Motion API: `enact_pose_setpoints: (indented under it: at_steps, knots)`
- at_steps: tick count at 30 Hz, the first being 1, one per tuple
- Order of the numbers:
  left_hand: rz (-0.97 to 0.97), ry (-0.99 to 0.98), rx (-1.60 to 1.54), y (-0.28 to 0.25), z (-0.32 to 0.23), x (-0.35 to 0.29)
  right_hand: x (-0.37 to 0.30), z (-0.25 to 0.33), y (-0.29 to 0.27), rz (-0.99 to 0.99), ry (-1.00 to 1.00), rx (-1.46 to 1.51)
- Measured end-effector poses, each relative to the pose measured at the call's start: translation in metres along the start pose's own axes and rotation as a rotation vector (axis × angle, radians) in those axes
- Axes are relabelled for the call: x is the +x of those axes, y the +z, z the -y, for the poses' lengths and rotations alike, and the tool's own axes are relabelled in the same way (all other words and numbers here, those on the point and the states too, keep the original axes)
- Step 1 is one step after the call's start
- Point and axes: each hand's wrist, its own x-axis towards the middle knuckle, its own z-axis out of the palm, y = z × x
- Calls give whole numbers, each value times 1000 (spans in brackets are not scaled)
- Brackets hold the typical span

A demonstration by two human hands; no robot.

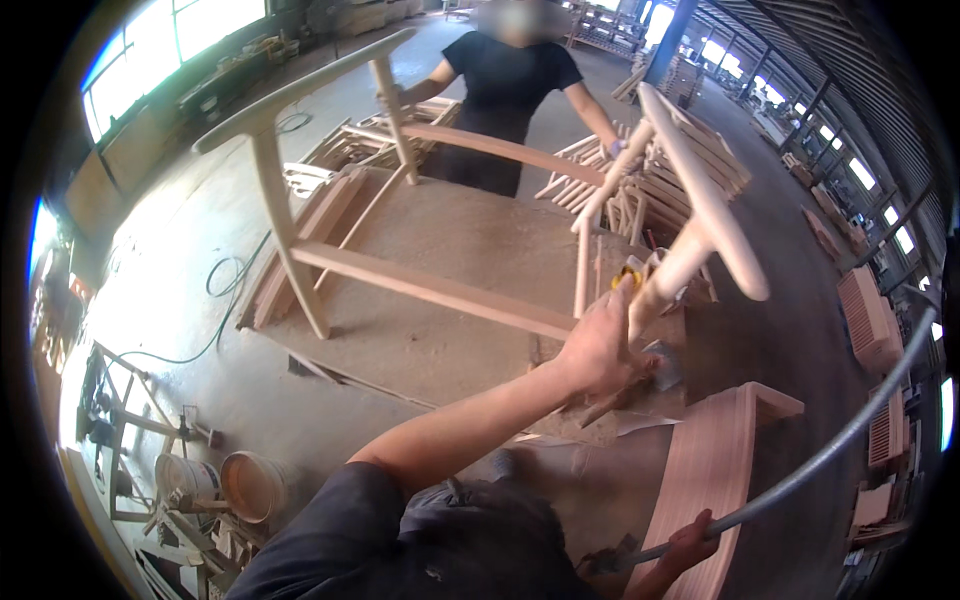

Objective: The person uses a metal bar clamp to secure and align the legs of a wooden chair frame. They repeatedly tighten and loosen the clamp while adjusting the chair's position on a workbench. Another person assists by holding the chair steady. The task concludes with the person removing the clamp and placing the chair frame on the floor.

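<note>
A pale wooden armchair frame point(430, 280) stands on the worktable, with two side pieces topped by armrests and long rails between them. My left hand point(600, 345) reaches across to the right and is closed round the near right post point(668, 270), below its armrest point(715, 220). Low on the right, my right hand point(692, 540) grips a long grey metal pipe point(835, 455), which looks bent in this view. At the pipe's lower end is a dark metal piece point(600, 563), partly blurred. Opposite me, a person in dark clothes point(512, 85) has both hands at the frame's far posts.
The worktable point(450, 235) carries stacked wooden strips point(305, 235) on its left. Wooden parts point(690, 160) are piled at the far right. Reddish boards point(700, 480) stand beside me. Buckets point(250, 487) and a metal rack point(130, 430) are at lower left; a hose point(225, 280) crosses the floor.
</note>
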Motion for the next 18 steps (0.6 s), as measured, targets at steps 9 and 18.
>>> enact_pose_setpoints:
  at_steps: [9, 18]
  knots:
    - [-273, -229, -137, 92, 50, 79, 59, -111, -7, 233, 93, -212]
    - [-419, -216, -195, 73, 31, 46, 111, -90, 26, 497, 207, -470]
